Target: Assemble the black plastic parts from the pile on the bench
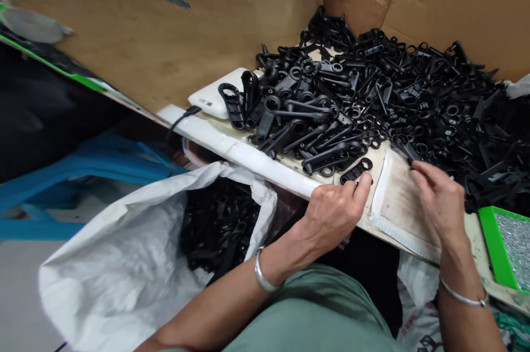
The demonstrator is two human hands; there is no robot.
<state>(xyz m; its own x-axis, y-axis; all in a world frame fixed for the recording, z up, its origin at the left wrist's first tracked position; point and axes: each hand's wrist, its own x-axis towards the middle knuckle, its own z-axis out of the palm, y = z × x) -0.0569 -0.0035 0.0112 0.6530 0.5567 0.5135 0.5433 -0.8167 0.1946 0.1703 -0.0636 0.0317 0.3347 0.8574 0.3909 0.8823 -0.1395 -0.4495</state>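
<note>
My left hand point(333, 211) is at the table's front edge, fingers curled and closed on a short black plastic part point(356, 172) with a round ring at its far end. The fingers hide the near side of that part. To the right, above a worn pale pad point(403, 203), my right hand point(441, 197) pinches the near end of a black plastic arm point(408, 147) at the border of the heap. A large heap of similar black plastic parts point(306, 111) with ring ends lies just beyond both hands.
A white sack point(120, 252) holding black parts stands open below the table on the left. At the right edge is a green tray point(492, 247) of small silvery pieces. A white box point(211, 95) with a black cable sits at back left. Cardboard walls point(459, 15) enclose the heap.
</note>
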